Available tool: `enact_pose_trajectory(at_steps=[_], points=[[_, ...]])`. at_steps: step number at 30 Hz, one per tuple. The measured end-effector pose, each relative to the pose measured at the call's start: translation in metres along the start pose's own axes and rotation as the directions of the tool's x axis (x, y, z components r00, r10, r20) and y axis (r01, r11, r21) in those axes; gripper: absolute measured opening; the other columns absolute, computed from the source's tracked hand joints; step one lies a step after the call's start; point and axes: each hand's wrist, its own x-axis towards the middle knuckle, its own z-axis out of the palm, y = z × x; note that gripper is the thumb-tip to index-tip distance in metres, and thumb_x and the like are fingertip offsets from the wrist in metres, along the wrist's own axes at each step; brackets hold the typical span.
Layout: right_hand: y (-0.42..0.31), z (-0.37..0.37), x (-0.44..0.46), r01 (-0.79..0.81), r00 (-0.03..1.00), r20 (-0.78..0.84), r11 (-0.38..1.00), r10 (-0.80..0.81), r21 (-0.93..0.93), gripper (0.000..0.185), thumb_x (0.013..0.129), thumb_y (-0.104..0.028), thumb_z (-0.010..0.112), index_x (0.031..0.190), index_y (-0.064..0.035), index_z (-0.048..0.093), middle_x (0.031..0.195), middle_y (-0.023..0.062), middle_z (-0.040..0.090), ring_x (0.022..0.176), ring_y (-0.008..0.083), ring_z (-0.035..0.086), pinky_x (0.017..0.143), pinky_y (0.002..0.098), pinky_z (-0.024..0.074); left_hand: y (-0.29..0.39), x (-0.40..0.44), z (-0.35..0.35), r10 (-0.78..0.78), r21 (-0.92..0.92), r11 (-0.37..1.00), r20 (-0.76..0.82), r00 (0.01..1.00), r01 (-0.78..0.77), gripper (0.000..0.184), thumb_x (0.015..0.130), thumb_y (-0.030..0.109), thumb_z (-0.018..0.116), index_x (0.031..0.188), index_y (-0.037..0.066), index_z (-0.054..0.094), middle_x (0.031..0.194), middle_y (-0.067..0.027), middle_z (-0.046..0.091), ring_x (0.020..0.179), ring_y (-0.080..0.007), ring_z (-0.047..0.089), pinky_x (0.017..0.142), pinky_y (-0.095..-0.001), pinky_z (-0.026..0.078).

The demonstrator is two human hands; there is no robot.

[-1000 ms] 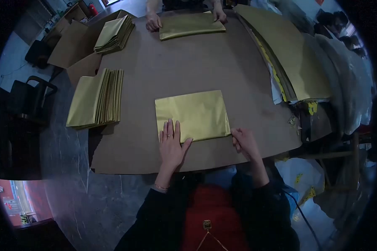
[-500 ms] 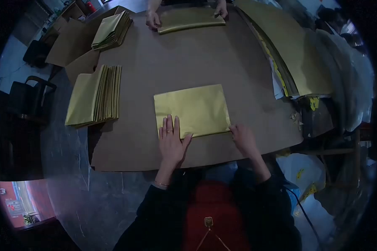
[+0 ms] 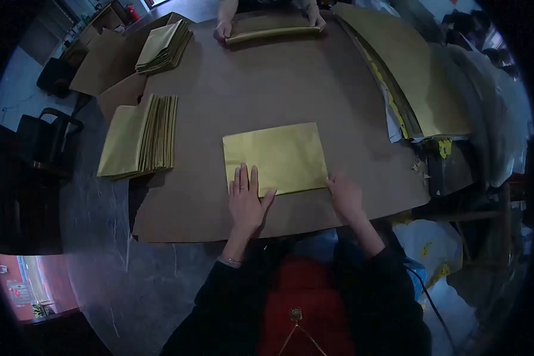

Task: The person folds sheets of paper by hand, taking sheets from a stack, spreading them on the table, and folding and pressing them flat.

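A folded sheet of gold paper (image 3: 285, 154) lies flat on the brown cardboard tabletop (image 3: 249, 83) in front of me. My left hand (image 3: 247, 204) rests on its lower left part, fingers stretched out and the thumb spread along the near edge. At the lower right corner, my right hand (image 3: 345, 199) has its fingertips pinched together on the paper. Its curled fingers partly hide the contact.
Across the table a co-worker's two hands hold another gold sheet (image 3: 276, 37). Folded gold papers stand in a stack (image 3: 139, 139) at left, with a second stack (image 3: 163, 47) behind. Large gold sheets (image 3: 409, 77) are piled at right. A black chair (image 3: 44, 139) is beyond the left side.
The co-worker has folded the far gold sheet over into a narrower strip. My hands keep nearly the same place on my paper. The whole view has shifted slightly.
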Motion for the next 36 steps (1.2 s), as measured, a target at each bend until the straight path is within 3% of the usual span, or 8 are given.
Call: enact_pose_trajectory(at_steps=[6,7,9,11,26,31,33,36], points=[[-0.048,-0.023,-0.021,0.109,0.973,-0.231,0.932,-0.029,0.345,0.02,0.09,-0.022,0.051,0.101,-0.0057,0.052,0.103,0.0162,0.056,0.088,0.0356,0.058,0.071,0.0444,0.047,-0.001,0.0,0.003,-0.025,0.021,0.999,0.041,0.999,0.024,0.072,0.085,0.05,0.051,0.139,0.005,0.034,0.146,-0.0189,0.027,0.136,-0.0334,0.023,0.109,-0.0466,0.021],[-0.067,-0.029,-0.025,0.188,0.979,-0.149,0.892,-0.138,0.411,0.025,0.09,-0.019,0.05,0.109,-0.0032,0.051,0.113,0.0159,0.054,0.099,0.033,0.056,0.079,0.0423,0.0462,0.002,0.001,-0.002,-0.039,-0.005,0.999,0.063,0.997,0.04,0.071,0.084,0.046,0.054,0.139,0.005,0.034,0.147,-0.0176,0.024,0.137,-0.0325,0.021,0.11,-0.046,0.02],[-0.089,-0.011,-0.025,0.61,0.782,-0.424,0.702,-0.457,0.368,0.04,0.09,-0.019,0.049,0.126,-0.0027,0.044,0.128,0.0164,0.048,0.117,0.0315,0.047,0.094,0.0418,0.0398,0.0,0.0,-0.003,-0.02,0.04,0.999,0.084,0.996,0.017,0.071,0.083,0.043,0.055,0.139,0.006,0.033,0.148,-0.0168,0.022,0.137,-0.0322,0.02,0.11,-0.0459,0.02],[-0.109,0.002,-0.022,0.712,0.702,-0.3,0.624,-0.646,0.322,0.053,0.091,-0.024,0.048,0.138,-0.0047,0.033,0.139,0.0151,0.038,0.13,0.0299,0.034,0.106,0.0439,0.0276,-0.004,-0.002,0.0,0.0,0.179,0.983,0.159,0.987,-0.028,0.069,0.083,0.035,0.054,0.141,0.007,0.03,0.15,-0.0148,0.016,0.139,-0.031,0.016,0.111,-0.0455,0.018],[-0.047,0.025,-0.011,0.178,0.917,-0.346,0.98,-0.199,-0.093,0.056,0.092,-0.029,0.045,0.135,0.0047,0.034,0.145,0.0194,0.027,0.136,0.0316,0.024,0.11,0.0496,0.0153,-0.001,-0.002,0.0,0.016,-0.031,0.999,-0.011,1.0,-0.017,0.073,0.085,0.05,0.052,0.138,0.003,0.035,0.144,-0.0212,0.027,0.134,-0.0353,0.025,0.107,-0.0493,0.022],[-0.093,0.013,0.015,0.509,0.791,-0.281,0.84,-0.543,-0.191,0.048,0.092,-0.022,0.042,0.135,-0.0005,0.036,0.145,0.0155,0.028,0.136,0.0308,0.025,0.11,0.0492,0.0178,-0.001,-0.003,-0.001,0.024,-0.049,0.998,-0.015,1.0,-0.024,0.07,0.085,0.046,0.054,0.137,0.003,0.035,0.145,-0.021,0.027,0.135,-0.0352,0.024,0.108,-0.049,0.022],[-0.101,0.019,0.035,0.678,0.728,-0.225,0.728,-0.647,0.1,0.048,0.094,-0.026,0.041,0.136,-0.0026,0.037,0.145,0.0114,0.03,0.135,0.0277,0.027,0.109,0.0474,0.0199,0.0,-0.003,-0.001,0.005,-0.019,1.0,0.02,1.0,-0.005,0.069,0.084,0.044,0.055,0.137,0.004,0.036,0.144,-0.0207,0.028,0.134,-0.0354,0.025,0.108,-0.0491,0.022],[-0.091,0.014,0.051,0.585,0.792,-0.289,0.804,-0.538,0.108,0.05,0.095,-0.03,0.04,0.137,-0.0036,0.036,0.144,0.0099,0.034,0.133,0.0262,0.03,0.109,0.045,0.0218,-0.001,-0.003,0.001,0.011,-0.054,0.998,-0.033,0.999,-0.012,0.067,0.084,0.042,0.055,0.136,0.004,0.038,0.144,-0.0197,0.029,0.133,-0.0353,0.028,0.107,-0.0492,0.024]])
